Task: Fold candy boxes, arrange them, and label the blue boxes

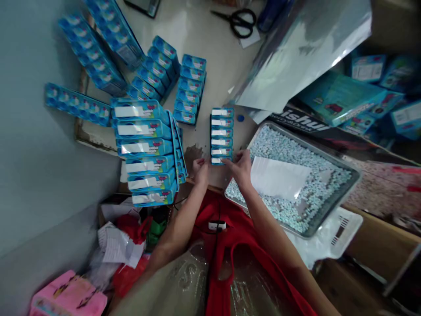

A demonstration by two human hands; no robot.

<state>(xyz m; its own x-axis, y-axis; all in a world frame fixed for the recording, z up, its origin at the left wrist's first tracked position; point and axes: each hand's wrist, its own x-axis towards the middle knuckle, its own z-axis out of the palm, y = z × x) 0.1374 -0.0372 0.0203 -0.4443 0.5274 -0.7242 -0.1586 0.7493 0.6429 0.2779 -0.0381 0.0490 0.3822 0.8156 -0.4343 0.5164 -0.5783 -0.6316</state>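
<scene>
A short row of small blue boxes (222,132) with white label strips sits on the table in front of me. My right hand (241,169) is at its near right corner, the thumb stretched onto the nearest box and apart from the curled forefinger. Just left of that row, my left hand (199,170) has its fingers curled together in a pinch. Whatever may be between them is too small to make out. Further left rises a larger stack of blue boxes (144,164), also with white strips.
More rows of blue boxes (189,90) stand at the back left. To my right is a metal tray (353,175) of small pale-blue pieces, a white sheet (279,177) on top. Silver film (296,57) bulges over the back right. Black scissors (241,22) lie at the back.
</scene>
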